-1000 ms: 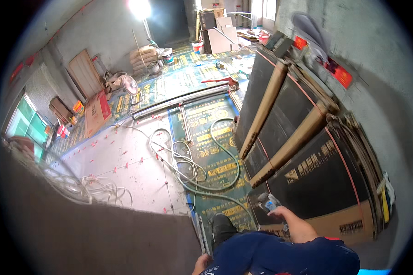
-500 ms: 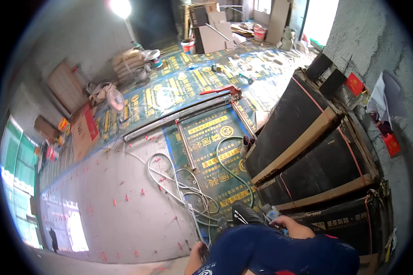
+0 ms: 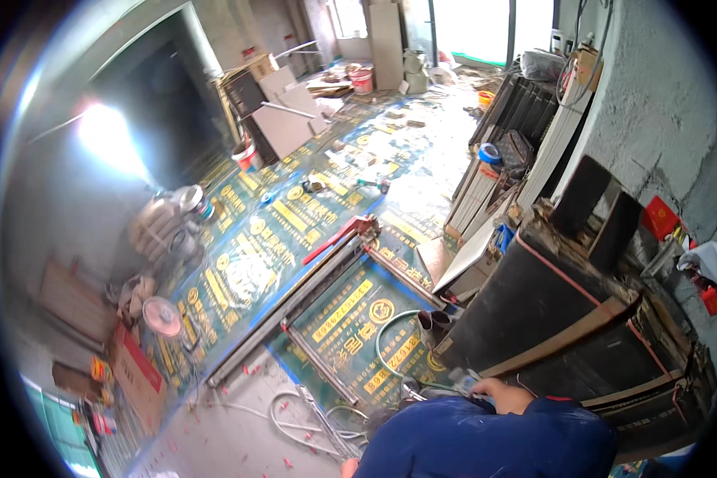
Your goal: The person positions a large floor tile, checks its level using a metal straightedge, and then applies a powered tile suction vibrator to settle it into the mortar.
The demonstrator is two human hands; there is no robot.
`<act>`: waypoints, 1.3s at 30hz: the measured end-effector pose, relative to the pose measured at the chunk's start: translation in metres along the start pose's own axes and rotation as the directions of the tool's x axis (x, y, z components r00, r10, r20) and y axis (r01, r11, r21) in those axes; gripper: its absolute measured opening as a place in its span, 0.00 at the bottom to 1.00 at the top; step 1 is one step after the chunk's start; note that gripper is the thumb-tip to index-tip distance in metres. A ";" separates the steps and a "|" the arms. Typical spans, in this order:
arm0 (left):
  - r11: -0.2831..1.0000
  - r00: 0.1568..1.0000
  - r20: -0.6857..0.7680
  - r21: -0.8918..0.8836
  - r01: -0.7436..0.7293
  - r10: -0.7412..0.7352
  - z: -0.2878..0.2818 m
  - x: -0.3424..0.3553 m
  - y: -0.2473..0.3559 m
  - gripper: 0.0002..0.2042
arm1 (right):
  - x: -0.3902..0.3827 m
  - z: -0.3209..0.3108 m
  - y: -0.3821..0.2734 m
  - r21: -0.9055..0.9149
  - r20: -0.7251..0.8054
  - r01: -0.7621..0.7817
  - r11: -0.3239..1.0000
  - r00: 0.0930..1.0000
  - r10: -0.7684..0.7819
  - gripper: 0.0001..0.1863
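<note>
View swung up toward far doorway, right hand (image 3: 498, 388) with bottle (image 3: 464, 381) nearer body, left hand gone

Boxes (image 3: 566, 319) are stacked against the wall (image 3: 653, 103) on the right. Hose (image 3: 390, 350) is coiled left of them; tile cutter (image 3: 327, 279) is laid farther behind, buckets (image 3: 247, 155) beyond.

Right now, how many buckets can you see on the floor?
2 that I can make out: a red and white bucket by the leaning boards at the dark wall, and a red bucket far back near the doorway. Clutter may hide more.
</note>
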State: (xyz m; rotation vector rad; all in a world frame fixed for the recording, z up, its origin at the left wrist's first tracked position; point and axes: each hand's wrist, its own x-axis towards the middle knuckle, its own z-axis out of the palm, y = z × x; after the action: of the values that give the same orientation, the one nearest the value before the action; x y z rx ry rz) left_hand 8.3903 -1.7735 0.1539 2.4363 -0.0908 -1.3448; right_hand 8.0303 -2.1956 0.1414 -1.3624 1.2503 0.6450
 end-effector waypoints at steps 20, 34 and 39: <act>0.955 0.917 0.317 0.090 -0.284 0.243 -0.218 0.384 0.525 0.08 | 0.181 -0.281 -0.387 0.383 -0.171 -0.105 0.918 0.968 0.182 0.18; 0.924 0.916 0.147 0.038 -0.381 0.372 -0.163 0.528 1.027 0.34 | 0.236 -0.431 -0.423 0.640 0.000 -0.203 0.741 0.965 0.264 0.26; 0.896 0.780 0.478 -0.037 -0.442 0.404 -0.100 0.566 1.173 0.32 | 0.285 -0.531 -0.443 0.730 -0.061 -0.127 0.672 0.966 0.250 0.26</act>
State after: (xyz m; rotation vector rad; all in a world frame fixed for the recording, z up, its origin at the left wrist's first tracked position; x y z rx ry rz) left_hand 8.9155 -2.9691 0.1405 1.9097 -0.7842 -1.6952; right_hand 8.3725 -2.8602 0.1615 -0.6186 1.5653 0.1222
